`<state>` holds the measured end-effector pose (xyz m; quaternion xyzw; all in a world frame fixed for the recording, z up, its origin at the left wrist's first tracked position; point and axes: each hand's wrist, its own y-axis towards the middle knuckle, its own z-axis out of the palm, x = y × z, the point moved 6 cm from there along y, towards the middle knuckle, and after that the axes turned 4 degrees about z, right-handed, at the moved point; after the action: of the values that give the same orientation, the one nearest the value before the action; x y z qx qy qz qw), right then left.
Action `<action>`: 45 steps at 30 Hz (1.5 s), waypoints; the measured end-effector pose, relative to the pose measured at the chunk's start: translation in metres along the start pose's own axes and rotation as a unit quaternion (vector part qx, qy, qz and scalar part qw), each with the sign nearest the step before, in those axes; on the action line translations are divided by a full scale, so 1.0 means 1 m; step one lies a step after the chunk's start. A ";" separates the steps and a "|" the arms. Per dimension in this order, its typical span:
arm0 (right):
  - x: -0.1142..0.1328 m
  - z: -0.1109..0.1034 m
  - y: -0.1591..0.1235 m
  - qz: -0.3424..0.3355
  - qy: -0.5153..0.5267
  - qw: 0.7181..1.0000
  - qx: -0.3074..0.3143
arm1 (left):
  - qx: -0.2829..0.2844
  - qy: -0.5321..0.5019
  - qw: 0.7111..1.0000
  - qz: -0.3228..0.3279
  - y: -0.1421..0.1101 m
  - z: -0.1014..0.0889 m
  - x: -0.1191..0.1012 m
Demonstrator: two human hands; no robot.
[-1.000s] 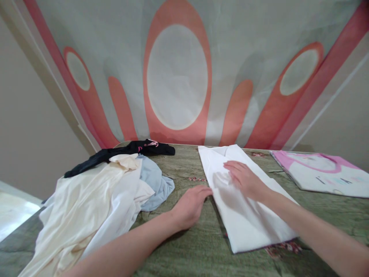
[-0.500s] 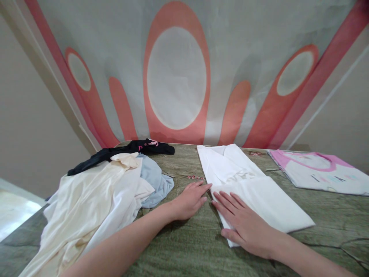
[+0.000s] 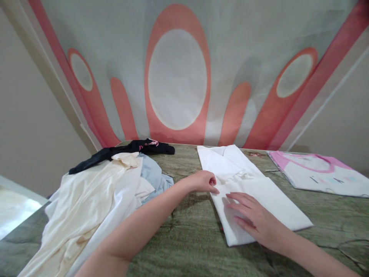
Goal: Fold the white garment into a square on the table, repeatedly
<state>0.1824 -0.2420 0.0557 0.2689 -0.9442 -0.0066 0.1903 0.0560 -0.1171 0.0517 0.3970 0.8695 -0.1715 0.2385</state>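
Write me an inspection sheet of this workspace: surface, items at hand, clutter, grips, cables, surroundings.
Surface: green-brown wood-grain tabletop.
Items at hand: folded white cloth garment, flat, rumpled across its middle.
Clutter: loose cream, white and pale-blue cloth pile, left; black cloth garment with pink detail behind it; folded white-and-pink lettered shirt, right.
Grips: left grip curled at the white garment's left edge, hold unclear; right grip open over its near part, contact unclear.
Cables: nothing seen.
Surroundings: grey backdrop with coral ovals.
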 end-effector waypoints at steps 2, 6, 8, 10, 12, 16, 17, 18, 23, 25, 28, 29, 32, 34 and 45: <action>-0.006 0.006 -0.004 0.004 -0.006 1.000 0.004 | 0.052 0.001 0.999 0.001 0.004 0.004 0.000; -0.008 0.016 -0.007 0.000 -0.008 1.000 -0.004 | 0.086 0.004 0.996 0.005 0.008 0.003 -0.006; -0.008 0.018 -0.008 0.001 -0.002 1.000 -0.018 | 0.091 0.015 0.995 0.027 0.009 0.003 -0.011; -0.010 0.017 -0.010 0.006 0.006 0.999 -0.034 | 0.085 0.017 0.995 0.046 0.011 0.003 -0.013; -0.012 0.017 -0.012 0.010 0.009 0.999 -0.042 | 0.071 0.000 0.996 0.053 0.011 0.004 -0.011; -0.013 0.018 -0.014 0.012 0.009 0.999 -0.037 | 0.055 -0.055 0.996 0.048 0.009 0.006 -0.004; -0.013 0.018 -0.014 0.010 0.009 0.999 -0.036 | 0.053 -0.060 0.996 0.048 0.009 0.006 -0.002; -0.011 0.018 -0.014 0.008 0.009 0.999 -0.036 | 0.049 -0.061 0.996 0.050 0.008 0.006 -0.001; -0.003 0.017 -0.011 -0.011 0.007 1.000 -0.021 | 0.018 -0.026 0.998 0.045 0.006 0.001 -0.001; -0.001 0.018 -0.011 -0.012 0.002 1.000 -0.006 | 0.019 -0.012 0.999 0.024 0.005 0.000 -0.001; -0.002 0.021 -0.012 -0.010 0.002 1.000 0.021 | 0.016 0.003 1.000 -0.017 0.001 0.000 -0.001; -0.002 0.021 -0.013 -0.009 0.003 0.999 0.032 | 0.007 0.016 1.000 -0.025 -0.001 0.000 -0.002; -0.003 0.018 -0.015 -0.009 0.013 0.998 0.059 | -0.054 0.093 0.994 0.002 -0.008 -0.004 -0.017; -0.005 0.010 -0.016 -0.010 0.027 0.998 0.064 | -0.087 0.138 0.986 0.039 -0.013 -0.002 -0.033; -0.129 -0.027 -0.026 0.108 -0.030 0.984 -0.139 | -0.006 0.147 0.982 0.118 -0.020 0.057 -0.077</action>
<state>0.3066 -0.1958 0.0319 0.1358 -0.9628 -0.1254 0.1970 0.1006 -0.2043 0.0494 0.5166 0.8430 -0.0764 0.1294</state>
